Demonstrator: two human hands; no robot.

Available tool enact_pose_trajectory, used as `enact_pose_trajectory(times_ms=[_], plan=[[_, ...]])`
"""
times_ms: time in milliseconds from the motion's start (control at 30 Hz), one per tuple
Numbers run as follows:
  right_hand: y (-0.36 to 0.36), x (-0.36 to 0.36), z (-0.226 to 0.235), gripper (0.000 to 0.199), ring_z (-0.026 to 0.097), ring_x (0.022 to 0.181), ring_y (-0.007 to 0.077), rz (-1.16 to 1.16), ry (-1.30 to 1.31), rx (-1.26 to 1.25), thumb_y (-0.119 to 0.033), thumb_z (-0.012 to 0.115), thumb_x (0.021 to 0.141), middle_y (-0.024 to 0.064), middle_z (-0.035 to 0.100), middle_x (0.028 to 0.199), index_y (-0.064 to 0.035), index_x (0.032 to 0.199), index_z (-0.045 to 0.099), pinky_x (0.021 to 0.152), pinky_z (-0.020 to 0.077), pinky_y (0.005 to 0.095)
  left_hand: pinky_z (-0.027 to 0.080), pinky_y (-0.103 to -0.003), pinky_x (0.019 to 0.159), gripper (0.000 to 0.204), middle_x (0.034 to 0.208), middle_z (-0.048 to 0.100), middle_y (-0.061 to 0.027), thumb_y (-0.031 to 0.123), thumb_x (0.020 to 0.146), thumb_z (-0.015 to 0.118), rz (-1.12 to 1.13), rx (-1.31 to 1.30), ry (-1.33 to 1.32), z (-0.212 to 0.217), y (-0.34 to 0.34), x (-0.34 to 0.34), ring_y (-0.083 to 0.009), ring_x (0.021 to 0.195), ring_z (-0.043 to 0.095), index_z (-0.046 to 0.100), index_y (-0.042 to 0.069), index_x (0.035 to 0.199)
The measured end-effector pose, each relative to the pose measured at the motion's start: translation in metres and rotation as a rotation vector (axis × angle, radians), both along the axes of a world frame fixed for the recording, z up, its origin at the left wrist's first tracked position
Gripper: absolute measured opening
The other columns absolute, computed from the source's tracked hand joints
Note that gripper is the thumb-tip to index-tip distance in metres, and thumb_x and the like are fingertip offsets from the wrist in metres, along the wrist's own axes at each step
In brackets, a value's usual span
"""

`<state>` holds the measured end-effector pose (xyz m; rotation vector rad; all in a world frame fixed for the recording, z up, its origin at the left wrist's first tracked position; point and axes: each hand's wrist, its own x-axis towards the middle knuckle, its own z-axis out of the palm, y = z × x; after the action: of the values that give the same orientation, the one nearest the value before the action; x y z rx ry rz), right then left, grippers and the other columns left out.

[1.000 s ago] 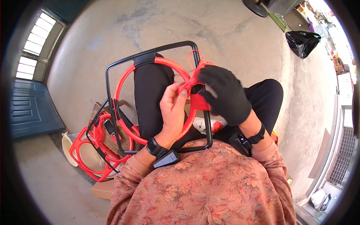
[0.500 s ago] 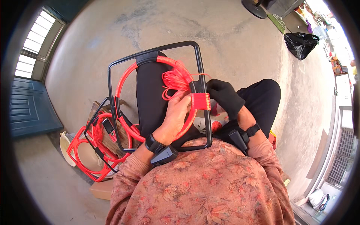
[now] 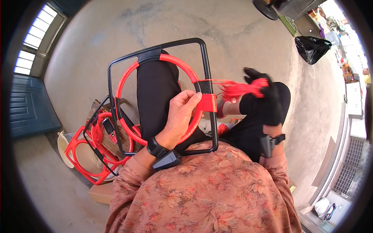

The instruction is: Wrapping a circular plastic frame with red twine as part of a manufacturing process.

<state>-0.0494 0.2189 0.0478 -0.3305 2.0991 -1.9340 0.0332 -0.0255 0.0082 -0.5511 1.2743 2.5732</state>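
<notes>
A black rectangular frame (image 3: 207, 58) with a round ring (image 3: 128, 75) inside it rests over my lap. Red cord covers most of the ring, and a band of red cord (image 3: 207, 103) wraps the bar joining ring and frame on the right. My bare left hand (image 3: 182, 112) pinches the ring beside that band, thumb on top. Out to the right, my black-gloved right hand (image 3: 268, 91) grips a bundle of red cord (image 3: 244, 89), smeared by motion. Strands run from the bundle back to the frame's right side.
At my left, more red-wrapped frames (image 3: 83, 149) lie with a mobile phone (image 3: 110, 130) by a pale bucket (image 3: 65, 149) and a cardboard box (image 3: 100, 194). A black plastic bag (image 3: 312, 48) sits on the floor at far right, near a green broom (image 3: 287, 25).
My right hand has pulled away to the right with the cord bundle, which lay over the ring by my left hand before. My left thumb has shifted onto the ring by the band.
</notes>
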Motion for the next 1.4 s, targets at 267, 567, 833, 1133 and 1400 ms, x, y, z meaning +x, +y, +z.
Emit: enact_pose_trajectory(times_ms=[267,567,833,1133,1400], plan=[[0.047,0.023,0.004,0.037,0.058,0.102,0.0275,-0.504,0.199,0.043,-0.034,0.060,0.085,0.0148,0.062,0.112,-0.0086,0.111,0.058,0.090,0.0447,0.0454,0.051,-0.022,0.052,0.012,0.073,0.059,0.0007,0.016,0.092,0.061,-0.039,0.060,-0.062,-0.004,0.007,0.012,-0.0061,0.058,0.056,0.061,0.006,0.085],[0.034,0.031,-0.047,0.034,0.056,0.102,0.0166,-0.038,0.511,0.276,-0.001,0.052,0.084,0.0115,0.061,0.109,-0.0002,0.117,0.058,0.088,0.0448,0.0298,0.054,-0.023,0.053,0.015,0.081,0.063,-0.0016,0.018,0.094,0.059,-0.028,-0.006,-0.013,-0.002,0.014,0.011,-0.0071,0.063,0.060,0.059,0.004,0.098],[0.016,0.031,-0.014,0.035,0.056,0.106,0.0196,0.454,0.319,0.708,0.002,0.052,0.087,0.0057,0.062,0.110,-0.0010,0.122,0.054,0.088,0.0462,0.0309,0.053,-0.022,0.055,0.017,0.088,0.066,-0.0038,0.017,0.095,0.057,-0.002,-0.076,0.025,-0.003,0.016,0.008,-0.0087,0.071,0.064,0.056,0.003,0.106],[0.007,0.063,-0.020,0.055,0.052,0.120,0.0273,0.134,0.958,0.705,0.003,0.056,0.081,0.0139,0.052,0.131,-0.0019,0.134,0.045,0.100,0.0418,0.0330,0.052,-0.023,0.051,0.014,0.081,0.064,-0.0012,0.018,0.094,0.058,-0.011,-0.054,0.014,-0.011,0.016,0.004,-0.0067,0.063,0.060,0.058,0.004,0.097],[0.093,0.075,-0.025,0.044,0.047,0.126,0.0259,0.063,0.291,0.455,0.002,0.050,0.086,0.0144,0.051,0.133,0.0014,0.130,0.049,0.105,0.0363,0.0323,0.052,-0.025,0.051,0.011,0.076,0.061,0.0019,0.020,0.095,0.056,0.025,0.129,-0.070,-0.008,0.005,-0.001,-0.0079,0.059,0.060,0.056,0.011,0.088]])
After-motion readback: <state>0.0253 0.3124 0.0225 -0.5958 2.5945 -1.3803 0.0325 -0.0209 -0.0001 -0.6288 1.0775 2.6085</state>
